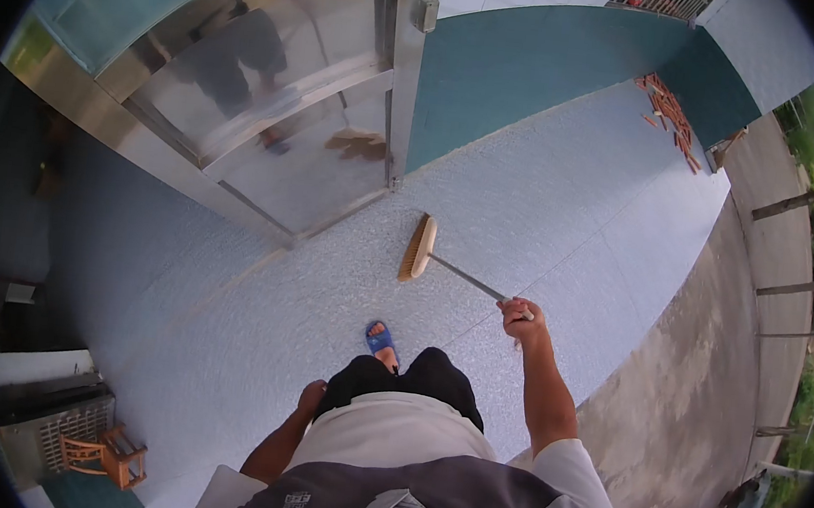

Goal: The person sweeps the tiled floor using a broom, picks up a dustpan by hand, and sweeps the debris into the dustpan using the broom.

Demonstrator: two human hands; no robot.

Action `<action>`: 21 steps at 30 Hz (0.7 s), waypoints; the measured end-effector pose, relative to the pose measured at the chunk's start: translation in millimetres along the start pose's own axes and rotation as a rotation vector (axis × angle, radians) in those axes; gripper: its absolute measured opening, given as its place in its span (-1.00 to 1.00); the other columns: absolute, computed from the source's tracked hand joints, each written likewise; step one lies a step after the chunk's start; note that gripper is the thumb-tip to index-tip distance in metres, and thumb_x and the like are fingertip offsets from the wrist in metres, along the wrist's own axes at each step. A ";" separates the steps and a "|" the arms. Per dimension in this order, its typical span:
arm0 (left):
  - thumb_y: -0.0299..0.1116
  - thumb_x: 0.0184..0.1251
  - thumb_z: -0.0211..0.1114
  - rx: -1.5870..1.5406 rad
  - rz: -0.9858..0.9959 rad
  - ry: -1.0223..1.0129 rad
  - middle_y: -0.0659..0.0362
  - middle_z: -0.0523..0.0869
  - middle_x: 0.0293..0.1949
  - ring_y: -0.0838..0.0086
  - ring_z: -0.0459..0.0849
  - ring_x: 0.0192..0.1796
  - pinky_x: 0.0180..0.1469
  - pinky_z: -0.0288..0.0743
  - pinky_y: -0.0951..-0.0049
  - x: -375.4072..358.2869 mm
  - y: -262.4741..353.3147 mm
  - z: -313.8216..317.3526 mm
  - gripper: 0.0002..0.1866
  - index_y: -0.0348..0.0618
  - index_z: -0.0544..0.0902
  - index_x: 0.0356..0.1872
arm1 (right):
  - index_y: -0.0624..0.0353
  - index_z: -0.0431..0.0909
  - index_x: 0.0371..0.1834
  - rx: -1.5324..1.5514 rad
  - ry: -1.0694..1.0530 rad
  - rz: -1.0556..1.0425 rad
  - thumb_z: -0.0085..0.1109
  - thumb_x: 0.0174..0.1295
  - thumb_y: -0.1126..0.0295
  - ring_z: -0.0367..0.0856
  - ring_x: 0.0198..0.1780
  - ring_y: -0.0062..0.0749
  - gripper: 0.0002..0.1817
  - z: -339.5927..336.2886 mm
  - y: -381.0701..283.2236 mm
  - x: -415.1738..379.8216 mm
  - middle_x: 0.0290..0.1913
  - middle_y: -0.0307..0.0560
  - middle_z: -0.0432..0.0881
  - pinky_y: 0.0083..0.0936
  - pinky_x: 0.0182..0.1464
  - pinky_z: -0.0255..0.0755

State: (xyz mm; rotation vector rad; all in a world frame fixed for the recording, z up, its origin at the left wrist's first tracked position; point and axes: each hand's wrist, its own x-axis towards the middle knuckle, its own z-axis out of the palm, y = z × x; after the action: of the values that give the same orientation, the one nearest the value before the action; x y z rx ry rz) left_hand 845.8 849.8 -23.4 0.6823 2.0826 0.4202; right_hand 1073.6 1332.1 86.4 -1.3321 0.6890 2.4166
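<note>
My right hand (521, 316) is wrapped round the grey handle of a push broom (423, 248), out in front of me to the right. The broom's pale head has brown bristles that face left, and it is at the speckled light floor (306, 284) near the foot of a metal door. Down at my left side, beside my dark shorts (395, 380), hangs my left hand (312, 397); its fingers are mostly hidden. One foot in a blue sandal (379, 338) shows below the broom.
A shiny metal-framed door (293, 116) stands ahead on the left, joined by a green wall (502, 77). Reddish-brown pieces (673, 118) lie scattered at the far right corner. A wooden chair (118, 456) is behind on the left. Rougher concrete (658, 347) borders the floor on the right.
</note>
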 end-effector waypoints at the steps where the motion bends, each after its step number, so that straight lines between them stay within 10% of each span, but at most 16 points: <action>1: -0.33 0.00 -0.05 0.011 -0.020 0.010 -0.06 0.54 -0.40 0.12 0.50 -0.27 -0.24 0.34 0.25 8.0 14.5 -9.2 -0.78 -0.22 0.53 -0.47 | 0.47 0.15 -0.25 0.009 -0.001 -0.010 -0.30 0.09 0.39 0.21 -0.82 -0.71 -0.71 -7.4 -5.5 -9.6 -0.77 -0.30 0.27 -0.82 -0.86 0.07; 12: -0.25 -0.05 0.02 -0.047 0.162 -0.103 -0.07 0.54 -0.46 0.10 0.51 -0.31 -0.27 0.33 0.26 66.7 44.0 -18.5 -0.76 -0.21 0.53 -0.51 | 0.20 0.20 -0.54 -0.285 -0.113 -0.263 -0.25 -0.02 0.49 0.14 -0.83 -0.74 -0.96 33.3 97.0 -18.2 -0.81 -0.40 0.19 -0.77 -0.83 -0.04; 21: -0.29 -0.03 0.00 0.171 0.056 -0.013 -0.10 0.54 -0.44 0.07 0.51 -0.30 -0.27 0.35 0.22 73.6 38.6 -17.7 -0.76 -0.25 0.56 -0.52 | 0.32 0.16 -0.37 0.017 -0.420 0.010 -0.23 -0.01 0.52 0.16 -0.83 -0.76 -0.86 111.0 49.6 44.6 -0.80 -0.40 0.18 -0.78 -0.83 -0.08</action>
State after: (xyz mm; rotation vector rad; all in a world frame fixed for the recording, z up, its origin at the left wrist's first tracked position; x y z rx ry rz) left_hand 809.2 924.4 -40.8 0.8438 2.1075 0.2699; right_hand 948.2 1351.5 112.3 -0.7718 0.5962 2.5711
